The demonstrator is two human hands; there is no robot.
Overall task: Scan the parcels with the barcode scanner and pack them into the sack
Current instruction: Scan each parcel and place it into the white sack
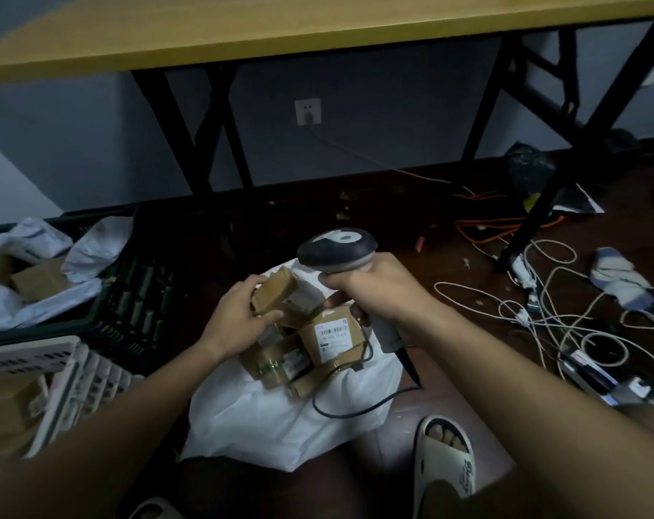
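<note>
In the head view we see our left hand (243, 316) at the centre of the frame, its fingers and thumb curled round a small brown cardboard parcel (275, 295) held tilted just above the pile below. Just to the right, our right hand (370, 290) grips the handle of the barcode scanner (336, 249), fingers wrapped tight, the grey head of the scanner above the fist and facing away from us. Its dark cable (359, 408) loops down across the white sack (250, 417), which lies spread on the dark floor in the lower centre. On the sack sits a heap of brown parcels, one labelled parcel (333, 337) showing a white barcode sticker directly under the right hand. At the left edge a dark plastic crate (138, 301) holds white mailer bags and a brown box, and a pale crate (67, 372) stands in the lower left. A yellow tabletop (318, 28) on black legs spans the top of the frame, with a wall socket (308, 111) beneath it. White cables (565, 316) tangle on the floor at the right, and a pale slipper (445, 462) shows at the lower right.
</note>
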